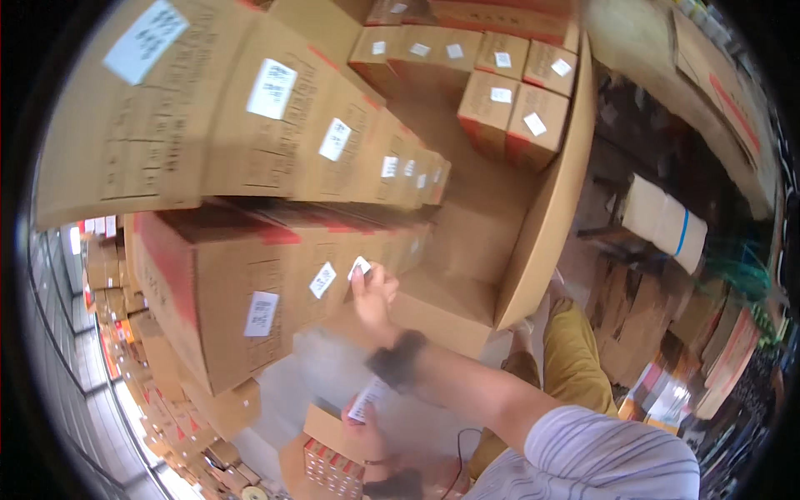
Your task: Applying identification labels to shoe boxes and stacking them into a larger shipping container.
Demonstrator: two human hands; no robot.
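My right hand [377, 293], a dark band around its wrist, reaches up and to the left. Its fingers pinch a small white label [360, 267] against or just in front of the side of a brown carton [225, 283] in the lower row; contact cannot be made out. Two similar white labels are on that row, left of my fingers. Lower down, my left hand [360, 421] is blurred but closed on a white label strip [367, 398]. Below it stands an open carton [321, 417] containing small red-and-white boxes [333, 468].
An upper row of labelled cartons [250, 125] overhangs the lower one. Right of them, a large open carton [542, 225] holds several labelled boxes [487, 108]. A blue-strapped bundle [667, 218] and flattened cardboard [637, 312] lie farther right. Stacked cartons [167, 408] line the left.
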